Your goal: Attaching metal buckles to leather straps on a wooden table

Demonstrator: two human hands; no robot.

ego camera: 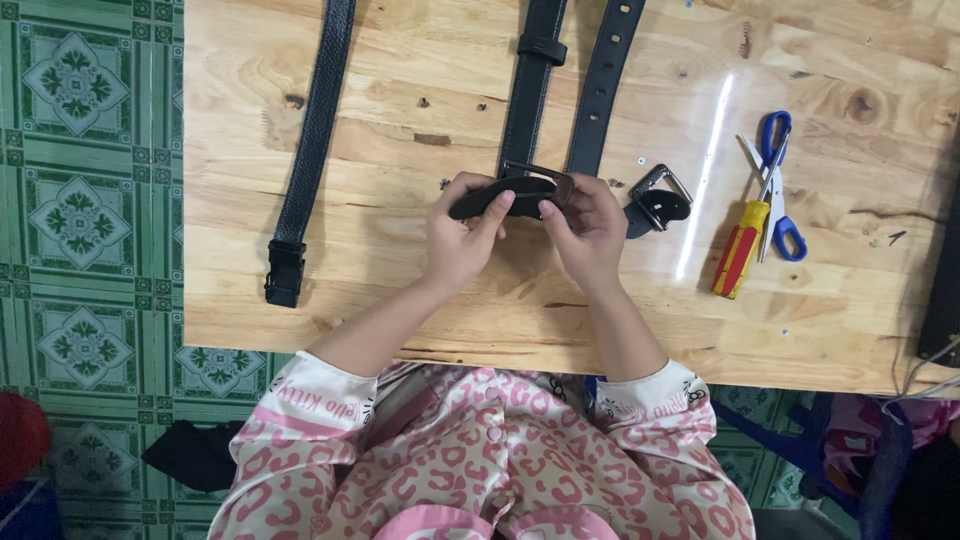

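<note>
Black belts [528,95] on pale wooden table [400,300]; blue-handled scissors [778,180]; red-and-yellow screwdriver [741,246]; green patterned floor tiles [85,200]; pink leopard-print pyjamas [500,450].

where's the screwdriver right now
In the head view the screwdriver, with its red and yellow handle, lies on the wooden table to the right of the right hand, touching the blue-handled scissors beside it.

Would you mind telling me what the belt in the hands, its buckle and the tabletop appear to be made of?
The dark strap held by the left hand and right hand looks like matte black leather or an imitation; it bends smoothly. Its rectangular buckle frame seems metal, with a dull sheen. The pale table is varnished wood: grain, knots, glare.
</note>
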